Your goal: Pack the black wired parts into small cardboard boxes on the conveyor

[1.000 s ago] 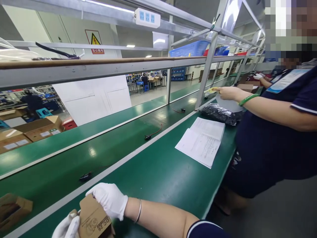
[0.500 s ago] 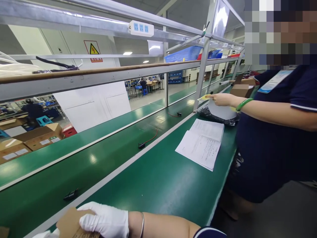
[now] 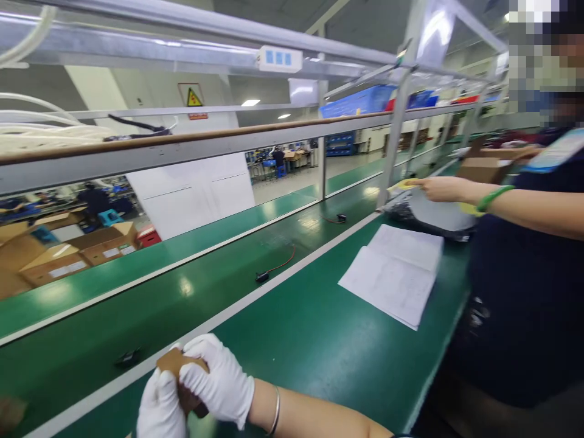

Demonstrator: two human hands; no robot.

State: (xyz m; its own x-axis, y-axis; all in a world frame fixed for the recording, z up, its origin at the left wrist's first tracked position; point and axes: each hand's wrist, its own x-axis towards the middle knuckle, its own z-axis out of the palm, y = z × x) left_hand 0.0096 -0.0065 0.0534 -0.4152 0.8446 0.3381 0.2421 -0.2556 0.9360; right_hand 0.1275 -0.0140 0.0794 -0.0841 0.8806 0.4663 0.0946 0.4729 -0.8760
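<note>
Both hands wear white gloves and meet low in the view, over the near green bench beside its pale dividing rail. Between them is a small folded piece of brown cardboard [image 3: 172, 361]. My left hand [image 3: 160, 406] pinches its near left side, fingers closed. My right hand [image 3: 219, 378] grips its right side, fingers bent over it, with a metal bangle on the wrist. Something dark shows just under the cardboard, too blurred to name. Left of the hands, a small black part [image 3: 128, 358] lies on the dark green belt [image 3: 219, 267].
Another black part with a red wire [image 3: 262, 277] lies farther along the belt. An open paper booklet [image 3: 392, 274] rests on the bench. At the right, a co-worker's hand [image 3: 440, 188] holds something yellow beside a grey plastic bag [image 3: 433, 213]. A metal frame [image 3: 399, 134] stands over the line.
My view has turned slightly left. Both hands have come up and closer together, with the cardboard now held between them; my left hand shows more fully.
</note>
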